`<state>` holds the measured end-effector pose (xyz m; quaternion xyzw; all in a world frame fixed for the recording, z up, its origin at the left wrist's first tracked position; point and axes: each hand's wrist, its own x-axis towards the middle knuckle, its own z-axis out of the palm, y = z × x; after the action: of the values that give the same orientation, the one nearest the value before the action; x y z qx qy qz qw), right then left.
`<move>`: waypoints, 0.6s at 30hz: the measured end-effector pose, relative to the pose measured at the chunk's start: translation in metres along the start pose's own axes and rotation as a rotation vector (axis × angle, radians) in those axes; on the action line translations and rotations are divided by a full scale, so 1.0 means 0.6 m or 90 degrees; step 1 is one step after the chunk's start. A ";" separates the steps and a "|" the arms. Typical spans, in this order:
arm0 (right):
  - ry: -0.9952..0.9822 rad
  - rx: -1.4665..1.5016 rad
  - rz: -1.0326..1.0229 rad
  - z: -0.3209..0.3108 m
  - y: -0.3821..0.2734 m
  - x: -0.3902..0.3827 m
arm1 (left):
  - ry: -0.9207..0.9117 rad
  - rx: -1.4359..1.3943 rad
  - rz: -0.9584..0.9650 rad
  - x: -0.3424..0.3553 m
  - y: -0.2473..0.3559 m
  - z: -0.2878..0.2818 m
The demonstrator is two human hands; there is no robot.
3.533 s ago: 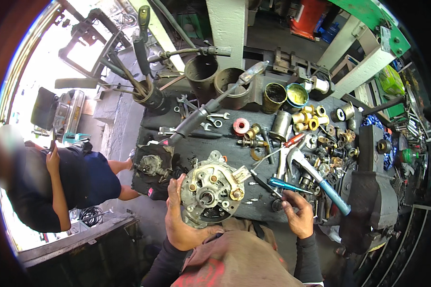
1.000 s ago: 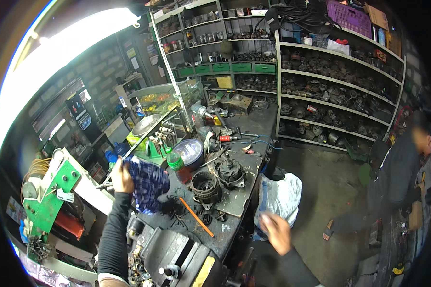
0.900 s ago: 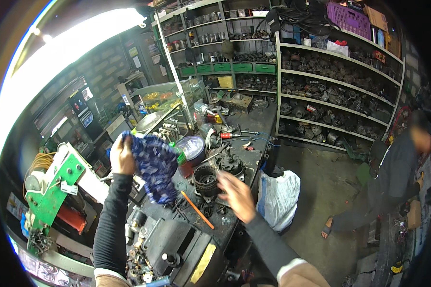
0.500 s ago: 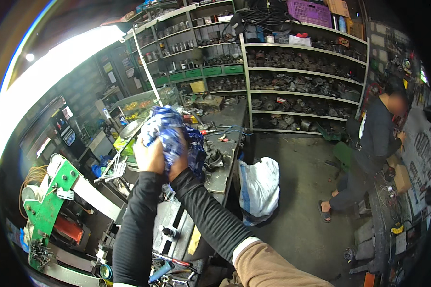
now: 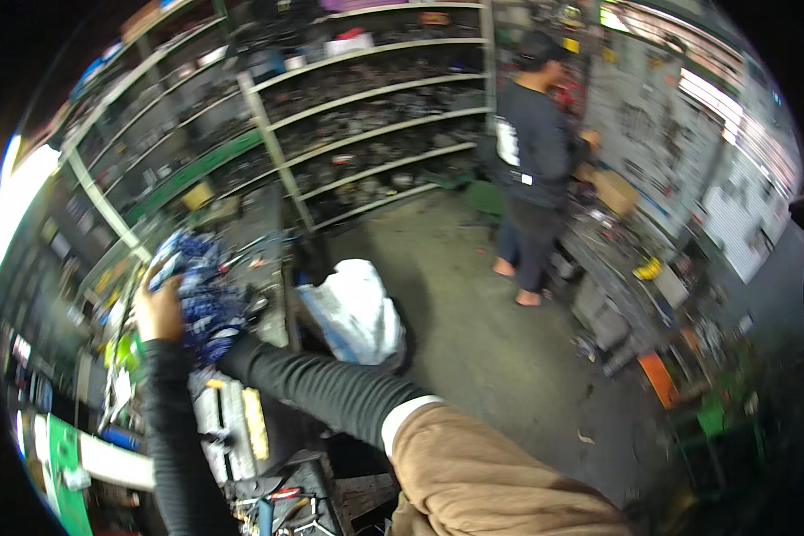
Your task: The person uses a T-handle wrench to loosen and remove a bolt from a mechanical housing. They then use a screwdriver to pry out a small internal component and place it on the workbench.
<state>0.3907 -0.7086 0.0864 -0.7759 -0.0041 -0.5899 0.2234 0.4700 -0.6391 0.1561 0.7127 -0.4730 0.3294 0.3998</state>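
A bunched cloth [image 5: 207,299], patterned in dark blue and white, is held up in front of me over the left workbench. My left hand [image 5: 159,310] grips its left side, fingers curled round the fabric. From the right, my other dark sleeve runs up to the lower edge of the bundle, where folds cover my right hand and hide its fingers. Whether anything is wrapped inside the cloth cannot be seen.
Below the cloth, hand tools [image 5: 281,509] lie on the bench [image 5: 272,313]. A white sack [image 5: 357,313] stands on the floor beside it. Shelves of dark metal parts [image 5: 375,116] line the back. A person [image 5: 536,152] stands at the right-hand bench [image 5: 598,241].
My view has swung to the right, so the cloth and hands sit farther left in the picture. The cloth now covers my right hand. The other person stands more upright.
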 end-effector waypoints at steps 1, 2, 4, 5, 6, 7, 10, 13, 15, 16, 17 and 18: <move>0.000 0.067 0.006 0.018 -0.001 -0.016 | -0.017 0.013 0.011 0.011 0.001 -0.002; -0.025 0.113 0.011 0.022 -0.004 -0.022 | -0.028 0.029 0.013 0.032 -0.004 -0.005; -0.253 0.060 0.063 -0.009 -0.021 -0.006 | -0.057 0.064 0.001 0.047 -0.026 -0.004; -0.425 -0.028 0.077 -0.046 -0.024 0.010 | -0.066 0.056 -0.008 0.049 -0.032 0.012; -0.283 0.125 0.006 -0.072 -0.013 0.000 | -0.071 0.041 -0.010 0.053 -0.031 0.032; -0.141 0.270 -0.082 -0.094 -0.007 -0.012 | -0.072 0.021 -0.010 0.054 -0.023 0.047; -0.174 0.382 0.002 -0.230 0.003 -0.072 | -0.077 -0.017 -0.055 0.035 -0.027 0.080; -0.240 0.272 0.154 -0.389 0.119 -0.174 | -0.088 -0.102 -0.123 -0.003 0.009 0.163; -0.259 0.178 0.345 -0.473 0.197 -0.266 | -0.106 -0.160 -0.206 -0.050 0.027 0.230; -0.283 0.142 0.418 -0.526 0.236 -0.314 | -0.122 -0.196 -0.256 -0.076 0.042 0.271; -0.292 0.113 0.510 -0.584 0.263 -0.350 | -0.142 -0.229 -0.314 -0.105 0.060 0.317; -0.244 0.104 0.539 -0.638 0.301 -0.393 | -0.169 -0.271 -0.370 -0.129 0.090 0.373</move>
<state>0.0179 -0.9450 -0.1137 -0.7840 0.2253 -0.2912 0.4998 0.4140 -0.8171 0.0006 0.7544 -0.3567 0.0017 0.5511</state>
